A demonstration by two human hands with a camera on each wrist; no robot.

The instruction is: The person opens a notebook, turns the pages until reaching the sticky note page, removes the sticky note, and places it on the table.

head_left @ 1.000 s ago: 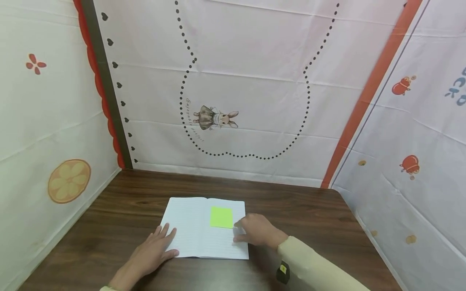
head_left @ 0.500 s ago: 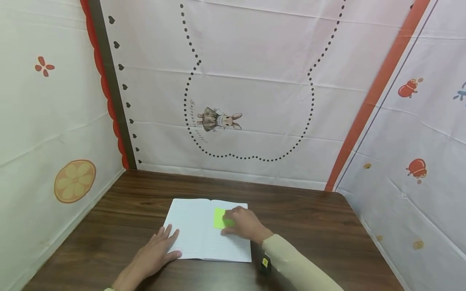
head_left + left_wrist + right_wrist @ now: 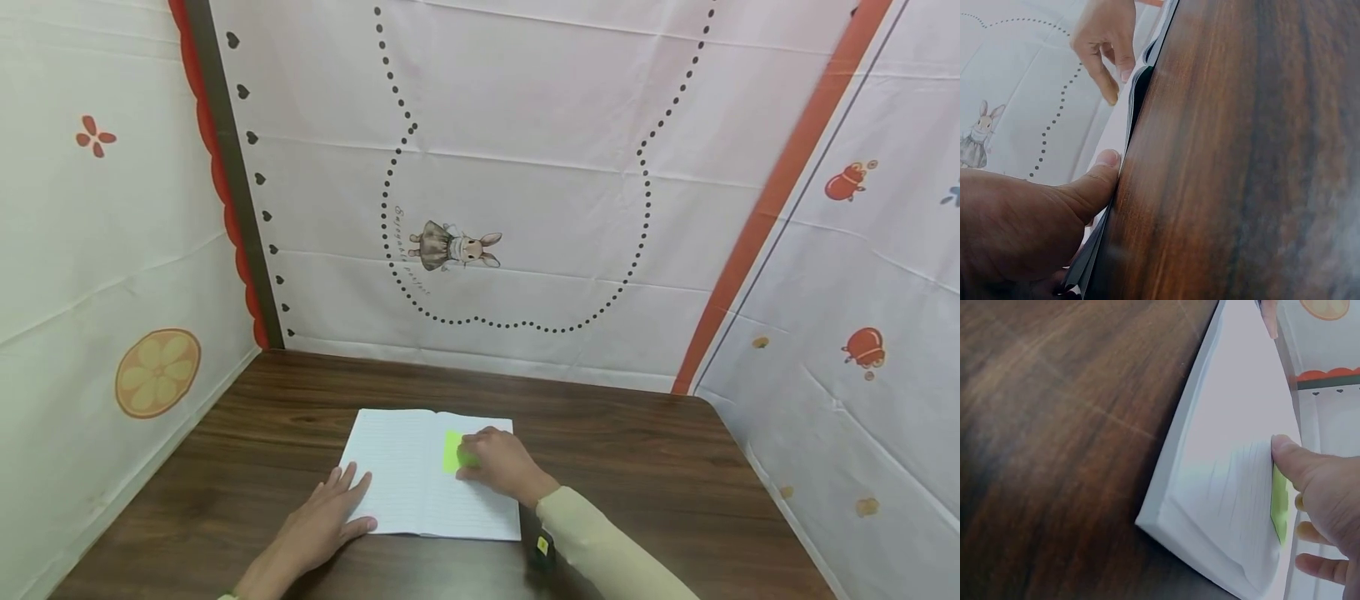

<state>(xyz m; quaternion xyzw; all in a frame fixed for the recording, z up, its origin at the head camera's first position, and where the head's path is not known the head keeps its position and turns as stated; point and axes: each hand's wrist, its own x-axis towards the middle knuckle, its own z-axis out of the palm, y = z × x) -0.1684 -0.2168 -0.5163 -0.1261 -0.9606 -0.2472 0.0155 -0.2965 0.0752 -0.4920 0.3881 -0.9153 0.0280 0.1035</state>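
Note:
An open notebook (image 3: 390,492) with lined pages lies on the table. A yellow-green sticky note (image 3: 452,452) sits on its right page, partly covered by my right hand (image 3: 502,462). That hand's fingers bend over the note's right part, and its thumb (image 3: 1294,456) is at the note's near edge. The fingertips' contact under the hand is hidden. My left hand (image 3: 318,517) rests on the left page's lower corner with its fingers spread. In the left wrist view its thumb (image 3: 1100,181) lies along the notebook's near edge.
The dark wood table (image 3: 622,467) extends on all sides of the notebook. White printed cloth (image 3: 525,208) hangs behind and at both sides. A small black device with a yellow mark (image 3: 543,546) is at the right sleeve.
My right hand has moved left from the page's right edge onto the sticky note and now covers part of it. The left hand stays on the left page. The view has shifted slightly.

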